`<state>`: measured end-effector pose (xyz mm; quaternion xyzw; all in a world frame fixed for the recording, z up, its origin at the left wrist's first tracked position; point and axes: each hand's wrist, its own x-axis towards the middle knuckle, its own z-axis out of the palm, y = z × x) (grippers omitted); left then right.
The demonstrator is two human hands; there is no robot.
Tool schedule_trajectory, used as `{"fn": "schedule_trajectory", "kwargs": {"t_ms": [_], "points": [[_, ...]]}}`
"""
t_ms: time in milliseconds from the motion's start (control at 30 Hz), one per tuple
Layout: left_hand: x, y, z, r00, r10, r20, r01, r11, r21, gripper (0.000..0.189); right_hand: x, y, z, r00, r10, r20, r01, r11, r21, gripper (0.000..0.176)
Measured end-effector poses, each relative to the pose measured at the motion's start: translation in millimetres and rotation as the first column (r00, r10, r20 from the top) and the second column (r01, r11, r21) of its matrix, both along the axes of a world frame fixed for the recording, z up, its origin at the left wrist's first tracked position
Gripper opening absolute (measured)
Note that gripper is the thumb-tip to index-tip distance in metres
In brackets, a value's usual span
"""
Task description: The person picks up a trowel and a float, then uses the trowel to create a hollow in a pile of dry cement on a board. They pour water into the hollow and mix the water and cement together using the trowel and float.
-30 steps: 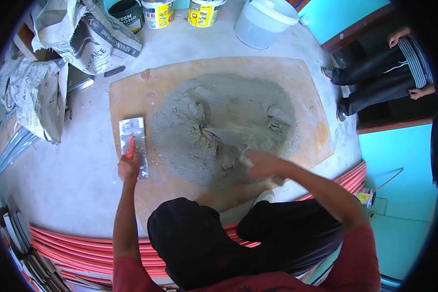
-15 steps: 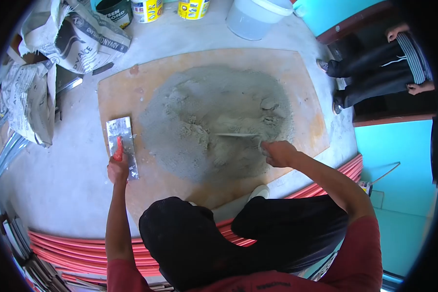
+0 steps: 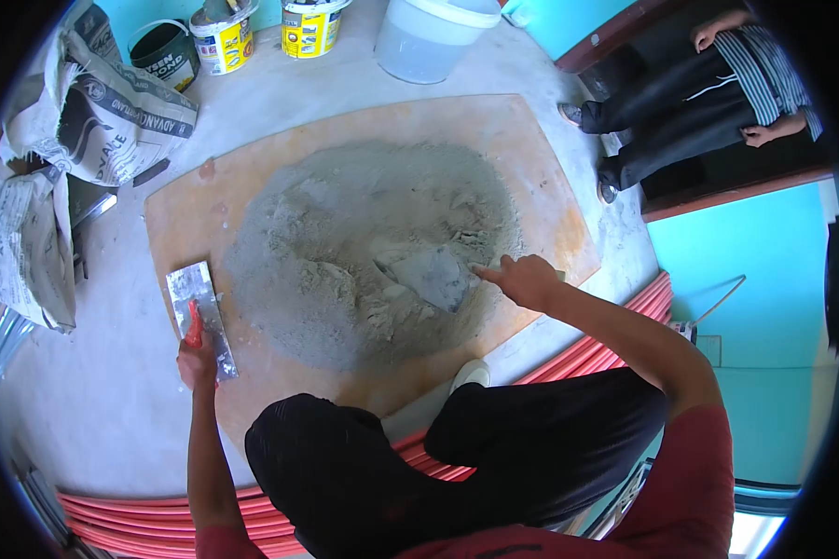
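Note:
A wide heap of grey cement powder (image 3: pixel 345 196) lies spread on a tan board (image 3: pixel 494 116). My right hand (image 3: pixel 529 282) is closed round the handle of a pointed trowel (image 3: pixel 433 278), index finger stretched toward the blade. That blade lies flat-side up in the right part of the heap, dusted with powder. My left hand (image 3: pixel 197 363) grips the red handle of a rectangular plastering trowel (image 3: pixel 196 289). Its metal plate rests over the board's left edge, apart from the heap.
Cement bags (image 3: pixel 126 121) stand at the upper left. Along the back are a dark bucket (image 3: pixel 163 58), yellow-labelled buckets (image 3: pixel 222 42) and a translucent tub (image 3: pixel 429 42). Another person (image 3: pixel 690 93) stands at the right doorway. Red pipes (image 3: pixel 252 512) run beneath my legs.
The pointed trowel has turned from edge-on to showing its broad face, and the powder around it is disturbed. My left hand keeps its grip. The whole view has shifted somewhat.

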<state>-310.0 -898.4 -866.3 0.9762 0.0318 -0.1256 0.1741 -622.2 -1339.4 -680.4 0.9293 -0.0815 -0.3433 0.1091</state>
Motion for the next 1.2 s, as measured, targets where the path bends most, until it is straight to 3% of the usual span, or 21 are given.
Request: {"fn": "schedule_trajectory", "kwargs": {"t_ms": [300, 433, 533, 767, 967, 1067, 1200], "points": [[-0.1, 2.9, -2.7, 0.999, -0.040, -0.015, 0.040, 0.999, 0.009, 0.060, -51.9, -60.6, 2.5, 0.981, 0.065, 0.185, -0.018, 0.970, -0.244, 0.056], [-2.3, 4.0, -8.8, 0.993, -0.092, 0.079, 0.085, 0.993, 0.080, 0.059, -59.7, -81.4, -1.4, 0.974, 0.102, 0.202, -0.043, 0.960, -0.276, 0.056], [-1.0, 5.3, -12.3, 0.995, -0.079, 0.057, 0.073, 0.993, 0.093, 0.055, -66.7, -94.0, -4.5, 0.983, 0.072, 0.169, -0.017, 0.951, -0.310, 0.058], [-4.1, -2.6, -1.5, 0.995, -0.044, 0.085, 0.042, 0.999, 0.023, 0.052, -83.7, -135.3, -2.7, 0.997, -0.039, 0.063, 0.060, 0.926, -0.373, 0.063], [-1.2, 2.9, -9.1, 0.992, -0.092, 0.090, 0.092, 0.996, 0.012, 0.051, -91.9, -160.1, -0.4, 0.986, -0.141, 0.087, 0.165, 0.898, -0.408, 0.057], [-3.5, -2.5, 1.2, 0.994, -0.082, 0.072, 0.084, 0.996, -0.012, 0.051, -90.1, -151.9, 5.7, 0.964, -0.240, 0.114, 0.265, 0.892, -0.366, 0.052], [-3.0, 1.0, -4.4, 0.995, -0.064, 0.076, 0.067, 0.997, -0.037, 0.052, -71.1, -91.0, 58.9, 0.919, -0.356, 0.171, 0.390, 0.889, -0.242, 0.049]]}}
